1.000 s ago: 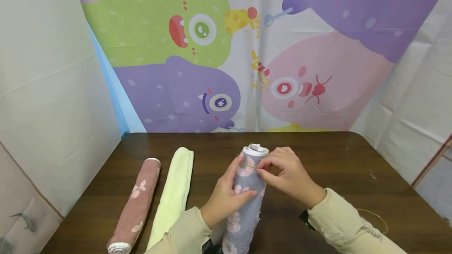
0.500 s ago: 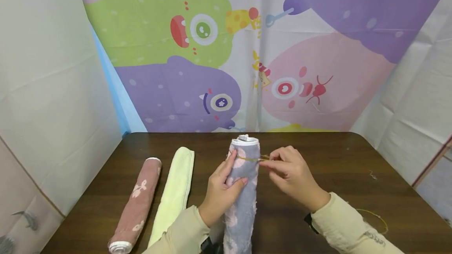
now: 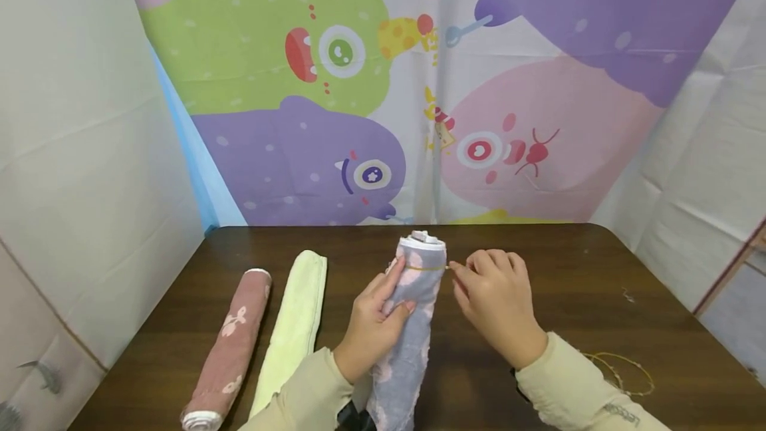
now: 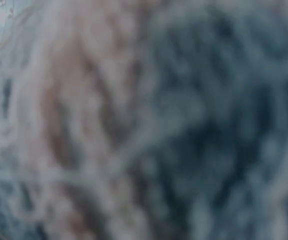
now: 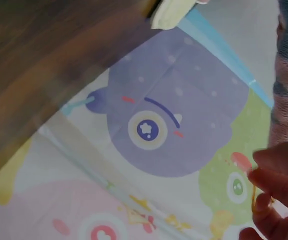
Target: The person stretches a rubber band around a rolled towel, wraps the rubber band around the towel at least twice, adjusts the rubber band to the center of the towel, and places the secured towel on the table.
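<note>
Rolled grey-and-pink towel [image 3: 413, 338], one, held slanting over the bench [image 3: 359, 258], white-rimmed end uppermost; left hand [image 3: 371, 324], forearm from lower left, fingers and thumb curled about the roll's side; yellow cord [image 3: 426, 269], one, across the roll near that end; right hand [image 3: 499, 301], knuckles up, just beside, fingertips pinched together on the cord; red-brown towel [image 3: 230, 344] and pale-yellow towel [image 3: 293, 334], lying to the left

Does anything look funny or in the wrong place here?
Yes. The cartoon backdrop looks turned: its creatures' eyes and mouths sit side by side, so they seem to lie sideways. A little scrap also lies alone on the table, and the grey-and-pink roll looks fuzzy along one edge. Nothing looks spilled.
</note>
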`<action>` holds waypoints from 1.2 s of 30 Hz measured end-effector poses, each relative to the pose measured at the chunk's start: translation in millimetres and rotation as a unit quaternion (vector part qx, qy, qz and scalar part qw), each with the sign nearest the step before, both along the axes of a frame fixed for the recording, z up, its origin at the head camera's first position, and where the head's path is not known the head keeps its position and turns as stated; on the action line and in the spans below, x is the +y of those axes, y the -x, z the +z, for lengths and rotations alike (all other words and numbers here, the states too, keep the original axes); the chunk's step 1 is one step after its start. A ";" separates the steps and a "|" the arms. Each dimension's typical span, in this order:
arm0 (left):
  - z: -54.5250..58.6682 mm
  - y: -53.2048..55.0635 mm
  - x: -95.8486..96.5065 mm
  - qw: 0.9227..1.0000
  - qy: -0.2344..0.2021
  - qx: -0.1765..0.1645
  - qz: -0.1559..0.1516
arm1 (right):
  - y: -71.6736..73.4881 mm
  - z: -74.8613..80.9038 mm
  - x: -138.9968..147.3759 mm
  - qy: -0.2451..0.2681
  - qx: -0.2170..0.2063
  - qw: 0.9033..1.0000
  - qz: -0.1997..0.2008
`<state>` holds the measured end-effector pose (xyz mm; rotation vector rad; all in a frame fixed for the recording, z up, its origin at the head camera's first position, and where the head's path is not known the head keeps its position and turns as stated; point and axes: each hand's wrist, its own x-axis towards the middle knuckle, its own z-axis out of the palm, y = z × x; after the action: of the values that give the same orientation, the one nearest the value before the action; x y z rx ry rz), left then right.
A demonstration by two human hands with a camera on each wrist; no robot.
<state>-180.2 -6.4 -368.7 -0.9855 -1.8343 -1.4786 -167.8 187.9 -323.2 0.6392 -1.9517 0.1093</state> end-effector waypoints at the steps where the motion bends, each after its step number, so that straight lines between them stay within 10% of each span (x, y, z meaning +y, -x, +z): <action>1: -0.1 0.7 0.0 1.000 0.002 0.002 0.003 | -0.1 0.0 -0.4 -0.005 -0.005 1.000 -0.007; 11: 2.7 4.9 -9.2 0.999 -0.006 -0.004 0.038 | 8.6 -3.3 13.3 -0.060 -0.022 0.994 0.083; 25: -0.3 4.9 -12.6 0.997 -0.015 -0.060 0.037 | 4.9 -7.9 25.7 -0.272 0.029 0.944 0.184; 30: -2.3 3.4 -11.0 0.997 -0.014 -0.071 0.031 | 3.9 -8.3 25.8 -0.251 0.058 0.952 0.168; 36: -6.2 0.1 -6.7 0.997 -0.004 -0.071 0.030 | 8.8 -0.3 18.1 -0.118 0.189 0.955 0.198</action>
<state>-180.3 -13.1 -374.9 -0.8330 -1.9380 -1.5544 -176.6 206.0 -323.6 1.1209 -1.4596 -0.0019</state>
